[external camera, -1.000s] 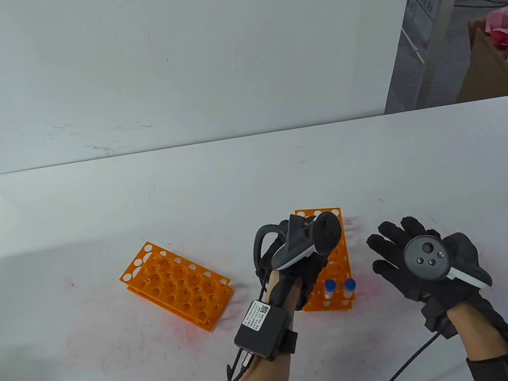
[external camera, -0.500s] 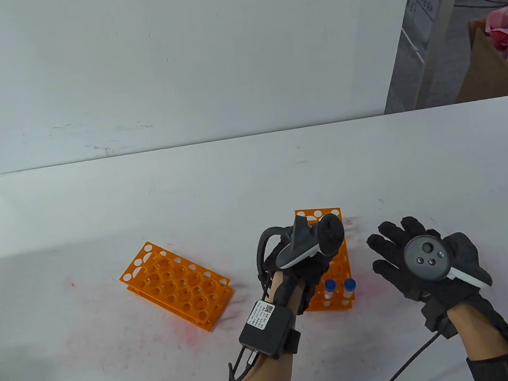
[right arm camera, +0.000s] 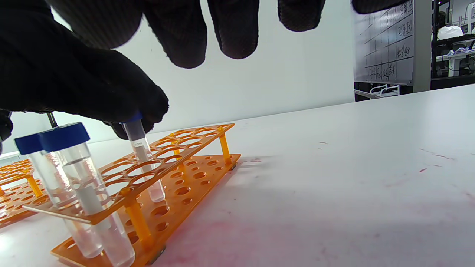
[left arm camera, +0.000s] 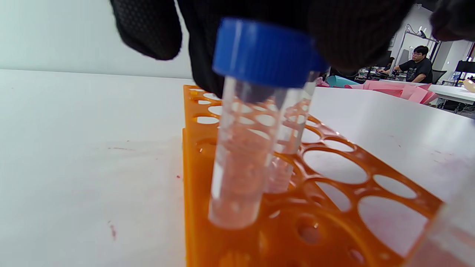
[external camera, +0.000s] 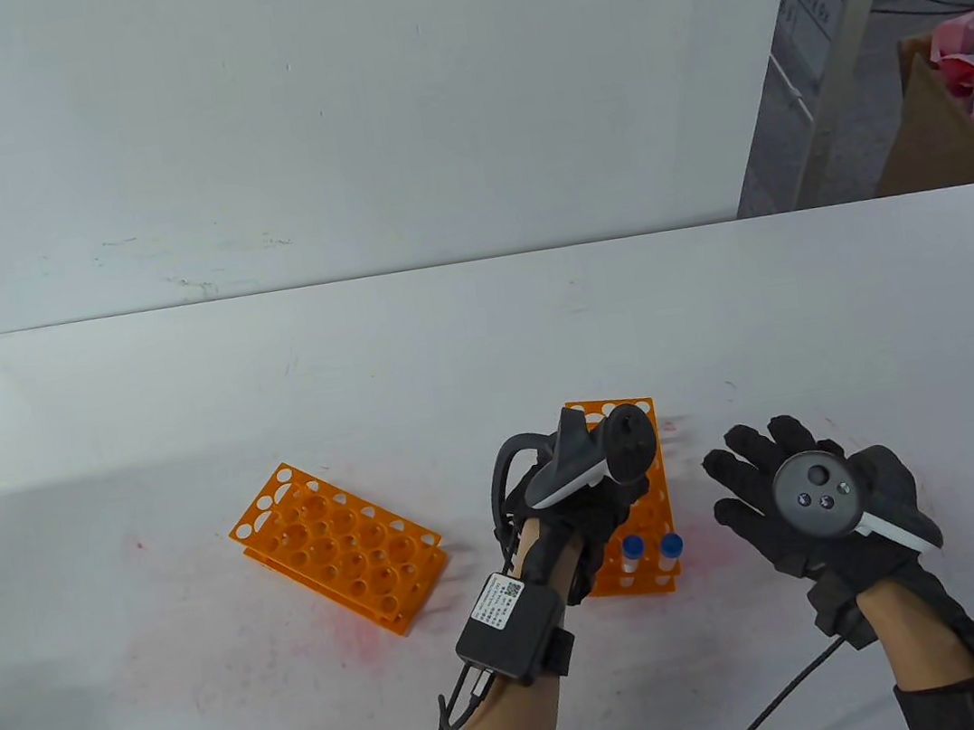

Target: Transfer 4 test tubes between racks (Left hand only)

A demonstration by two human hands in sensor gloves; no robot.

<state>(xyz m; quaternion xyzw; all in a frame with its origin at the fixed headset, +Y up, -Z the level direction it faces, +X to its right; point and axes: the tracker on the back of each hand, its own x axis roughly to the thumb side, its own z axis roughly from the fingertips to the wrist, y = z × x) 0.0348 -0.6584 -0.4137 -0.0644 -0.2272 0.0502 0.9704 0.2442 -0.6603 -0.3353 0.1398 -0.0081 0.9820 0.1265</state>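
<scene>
Two blue-capped test tubes [external camera: 650, 553] stood at the near end of the right rack [external camera: 658, 531]. Left hand [external camera: 577, 507] gripped a third tube [right arm camera: 143, 159] by its cap, upright. Empty left rack [external camera: 338, 547] lay to its left. Right hand [external camera: 803, 491] rested open on the surface [external camera: 484, 347].

This looks like a lab or research workspace. A white table [external camera: 270, 379] stands before a white partition [external camera: 322, 115]. At the upper right of the right wrist view hangs a written-on whiteboard [right arm camera: 384, 48]; a seated person [left arm camera: 417, 66] works at a distant desk.
</scene>
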